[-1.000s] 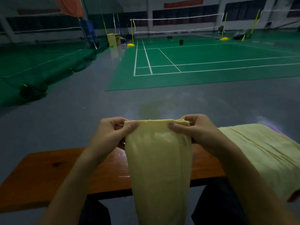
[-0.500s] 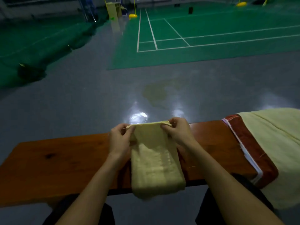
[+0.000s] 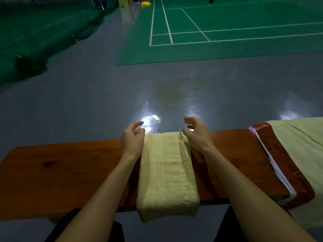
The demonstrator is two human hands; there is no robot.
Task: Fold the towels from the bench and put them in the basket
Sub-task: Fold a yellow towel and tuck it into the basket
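Head view, looking down over your forearms at the wooden tabletop (image 3: pixel 61 172). Half a second ago both of your hands pinched the far corners of the folded yellow towel (image 3: pixel 166 175); now both have let go and the towel lies flat across the tabletop, its far edge at the tabletop's far side and its near folded end hanging over the near edge. Compared with the frame a second ago, when the towel hung from your fingers in front of you, the camera is also tipped further down, so less of the green court (image 3: pixel 227 28) shows.

Your left hand (image 3: pixel 132 137) hovers just beside the towel's far left corner, palm turned inward, fingers loosely curved and spread, holding nothing. Your right hand (image 3: pixel 195 133) mirrors it at the far right corner, fingers relaxed and apart; whether its lower edge brushes the cloth you cannot tell. Each grip is thus slack and empty.

At the right end of the tabletop lies a pile of unfolded towels: a pale yellow towel (image 3: pixel 300 145) on top of a dark red towel (image 3: pixel 283 165) with a white stripe.
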